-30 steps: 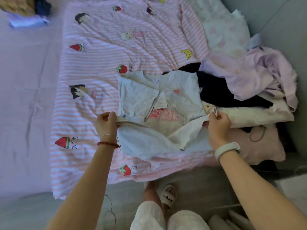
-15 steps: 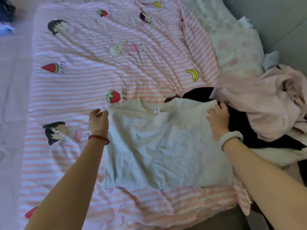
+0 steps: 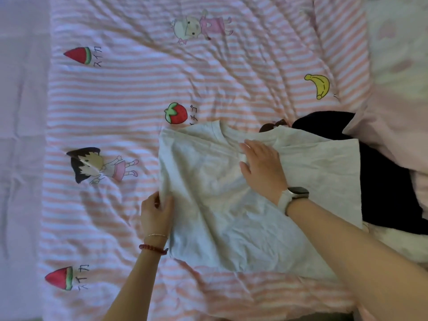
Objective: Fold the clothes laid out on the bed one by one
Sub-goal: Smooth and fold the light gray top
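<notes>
A pale blue-white T-shirt point(image 3: 231, 209) lies folded into a rectangle on the pink-striped quilt point(image 3: 129, 117), collar toward the far side. My left hand point(image 3: 156, 214) grips the shirt's left edge, fingers curled round the fabric. My right hand point(image 3: 261, 165), a white watch on its wrist, presses flat on the shirt just below the collar with fingers straight. The shirt's right part overlaps a black garment point(image 3: 384, 181).
A light pink garment point(image 3: 393, 140) is heaped at the right edge over the black one. A white cloth point(image 3: 398, 242) lies below the black garment. A floral pillow point(image 3: 398, 42) sits at the top right. Plain lilac sheet point(image 3: 20, 135) runs along the left.
The shirt's bottom half was folded up over the sleeves. My left hand then moved down the left edge and took hold of it; my right hand slid from the right corner to below the collar.
</notes>
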The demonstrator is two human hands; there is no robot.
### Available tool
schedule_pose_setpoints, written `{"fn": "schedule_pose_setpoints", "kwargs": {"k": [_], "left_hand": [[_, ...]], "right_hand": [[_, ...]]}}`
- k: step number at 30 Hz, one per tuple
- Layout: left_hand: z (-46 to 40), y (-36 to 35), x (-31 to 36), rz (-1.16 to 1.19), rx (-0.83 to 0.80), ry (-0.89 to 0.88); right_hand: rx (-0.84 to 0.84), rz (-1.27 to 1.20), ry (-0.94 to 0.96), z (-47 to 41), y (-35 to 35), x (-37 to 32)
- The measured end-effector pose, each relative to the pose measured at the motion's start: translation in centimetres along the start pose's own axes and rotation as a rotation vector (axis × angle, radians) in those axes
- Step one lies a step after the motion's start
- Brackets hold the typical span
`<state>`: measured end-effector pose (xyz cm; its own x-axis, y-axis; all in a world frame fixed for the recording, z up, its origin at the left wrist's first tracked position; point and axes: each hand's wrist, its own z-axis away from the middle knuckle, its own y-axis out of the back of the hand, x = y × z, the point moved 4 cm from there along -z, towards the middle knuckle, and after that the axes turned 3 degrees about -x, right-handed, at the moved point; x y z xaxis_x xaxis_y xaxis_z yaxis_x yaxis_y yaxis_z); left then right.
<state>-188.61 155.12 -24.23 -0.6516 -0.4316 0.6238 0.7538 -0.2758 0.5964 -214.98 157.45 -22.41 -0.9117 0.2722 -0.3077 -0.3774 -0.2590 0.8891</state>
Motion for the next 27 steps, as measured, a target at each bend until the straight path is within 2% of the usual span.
{"fn": "schedule_pose_setpoints", "kwargs": {"k": [2,6,9,11,14,16,18,21,23,25,27], "left_hand": [[0.8,0.0,-1.4,-0.059,0.041,0.043],[2.7,0.8,-3.4,-0.145,0.222,0.106],[4.0,1.2,-4.6,-0.163,0.227,0.138],[4.9,1.4,-5.5,-0.168,0.216,0.128],[5.8,1.7,-6.7,-0.165,0.23,0.119],[5.9,1.9,-7.7,-0.15,0.198,0.162],[5.6,2.0,-8.6,-0.011,0.169,0.218],[5.3,2.4,-8.9,0.476,0.123,0.294],[5.1,2.6,-9.1,0.688,0.05,0.269],[5.0,3.1,-9.2,0.75,0.006,0.204],[4.9,3.6,-9.4,0.707,-0.005,0.147]], "right_hand": [[-0.031,0.09,-0.016,-1.9,-0.5,-0.6],[-0.073,0.173,-0.006,-4.2,-0.9,-2.0],[-0.116,0.193,-0.058,-4.7,-1.2,-2.2],[-0.084,0.254,-0.062,-4.5,-1.0,-2.4],[0.013,0.304,0.04,-4.2,-0.7,-3.8],[-0.009,0.248,0.124,-4.4,-1.0,-5.3],[-0.041,0.204,0.162,-4.8,-1.5,-6.6],[-0.056,0.163,0.145,-5.3,-2.2,-8.1],[-0.063,0.114,0.104,-5.4,-2.6,-8.8],[-0.072,0.057,0.04,-5.6,-2.8,-9.2],[-0.08,0.022,-0.012,-6.0,-2.9,-9.2]]}}
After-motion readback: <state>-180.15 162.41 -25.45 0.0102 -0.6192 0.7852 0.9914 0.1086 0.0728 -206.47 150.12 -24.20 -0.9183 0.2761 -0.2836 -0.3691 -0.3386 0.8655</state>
